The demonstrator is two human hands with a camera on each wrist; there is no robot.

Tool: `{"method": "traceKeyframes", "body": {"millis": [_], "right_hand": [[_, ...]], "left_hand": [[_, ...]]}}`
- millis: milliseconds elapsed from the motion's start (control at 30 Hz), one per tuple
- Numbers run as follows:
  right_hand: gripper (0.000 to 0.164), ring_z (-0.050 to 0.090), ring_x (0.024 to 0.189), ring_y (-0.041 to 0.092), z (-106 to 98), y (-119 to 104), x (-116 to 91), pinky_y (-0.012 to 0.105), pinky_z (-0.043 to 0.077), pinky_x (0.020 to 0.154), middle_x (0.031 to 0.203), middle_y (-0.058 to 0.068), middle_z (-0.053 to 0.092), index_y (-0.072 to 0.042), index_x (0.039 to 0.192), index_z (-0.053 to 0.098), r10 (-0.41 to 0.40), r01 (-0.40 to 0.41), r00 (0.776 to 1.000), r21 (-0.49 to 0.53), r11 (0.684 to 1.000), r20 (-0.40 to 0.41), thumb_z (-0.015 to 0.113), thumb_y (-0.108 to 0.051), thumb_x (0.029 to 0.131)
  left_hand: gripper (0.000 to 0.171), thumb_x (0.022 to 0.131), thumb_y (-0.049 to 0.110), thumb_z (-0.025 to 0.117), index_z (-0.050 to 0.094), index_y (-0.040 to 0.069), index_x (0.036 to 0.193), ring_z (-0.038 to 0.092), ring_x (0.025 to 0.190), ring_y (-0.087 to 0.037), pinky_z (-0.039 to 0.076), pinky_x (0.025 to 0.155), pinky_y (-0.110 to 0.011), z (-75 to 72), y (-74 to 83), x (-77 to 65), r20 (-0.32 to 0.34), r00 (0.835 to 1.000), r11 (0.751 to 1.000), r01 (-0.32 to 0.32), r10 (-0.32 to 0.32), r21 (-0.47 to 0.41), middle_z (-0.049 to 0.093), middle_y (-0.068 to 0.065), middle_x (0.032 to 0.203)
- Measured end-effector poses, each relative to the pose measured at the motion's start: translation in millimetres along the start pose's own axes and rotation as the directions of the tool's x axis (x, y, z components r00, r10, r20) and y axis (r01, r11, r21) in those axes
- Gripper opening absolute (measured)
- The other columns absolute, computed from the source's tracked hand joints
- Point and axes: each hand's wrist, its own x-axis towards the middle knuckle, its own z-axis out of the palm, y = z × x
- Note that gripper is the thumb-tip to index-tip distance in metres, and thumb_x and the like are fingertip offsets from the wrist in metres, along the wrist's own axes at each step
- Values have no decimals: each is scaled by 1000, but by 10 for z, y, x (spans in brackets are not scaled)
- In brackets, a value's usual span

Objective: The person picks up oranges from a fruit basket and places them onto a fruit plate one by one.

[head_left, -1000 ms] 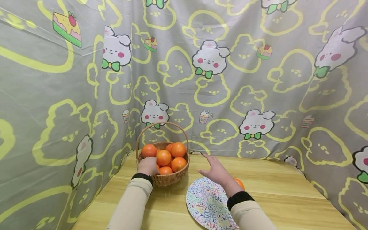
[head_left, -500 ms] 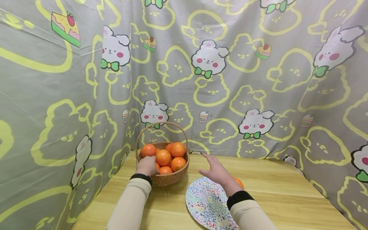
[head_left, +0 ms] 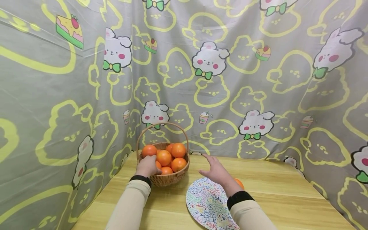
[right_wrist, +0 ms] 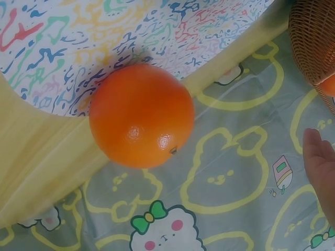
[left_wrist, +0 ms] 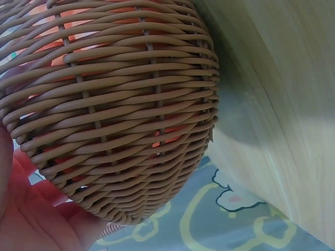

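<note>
The wicker basket (head_left: 168, 180) with a tall arched handle stands at the back left, heaped with several oranges (head_left: 164, 157). My left hand (head_left: 146, 166) reaches over its left front rim. Index finger and thumb lie either side of an orange (head_left: 158, 165), mostly hidden by the hand. In the left wrist view, the palm (left_wrist: 39, 217) is just outside the weave. Fingers spread, my right hand (head_left: 215, 171) hovers over the far edge of a colourful speckled round plate (head_left: 205, 203), holding nothing. A single orange (right_wrist: 141, 116) sits at the plate's edge, partly behind the right wrist.
Everything stands on a light wooden table (head_left: 276, 179). A grey curtain (head_left: 178, 95) with bunny and yellow outline prints hangs behind and at both sides. The basket's handle (head_left: 162, 123) arches above the fruit.
My left thumb has shifted slightly outward to the right. The right hand, plate and basket stay where they were.
</note>
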Motion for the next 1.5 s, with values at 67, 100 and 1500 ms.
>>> {"method": "traceKeyframes", "body": {"millis": [67, 100, 1500], "right_hand": [[75, 32, 128, 36, 2, 3, 0, 51, 32, 99, 140, 19, 33, -9, 140, 33, 0, 0, 1000, -1, 1000, 1, 70, -30, 79], [74, 32, 128, 36, 3, 6, 3, 51, 32, 99, 140, 19, 33, -9, 140, 33, 0, 0, 1000, -3, 1000, 1, 70, -31, 79], [74, 37, 124, 36, -53, 24, -22, 51, 34, 98, 138, 20, 35, -12, 141, 33, 11, -11, 1000, -21, 1000, -13, 70, -32, 79]], "left_hand": [[64, 59, 34, 83, 57, 6, 110, 59, 88, -31, 46, 78, -46, 1, -2, -3, 0, 1000, 1000, 2, -2, -5, 62, -14, 101], [64, 59, 34, 83, 57, 5, 111, 59, 89, -31, 46, 78, -46, 1, -3, -4, -1, 1000, 1000, 3, -3, -7, 61, -14, 102], [73, 69, 38, 77, 47, 6, 128, 52, 105, -35, 41, 89, -51, -91, 59, -86, -125, 991, 984, 22, -44, -176, 49, -19, 121]]}}
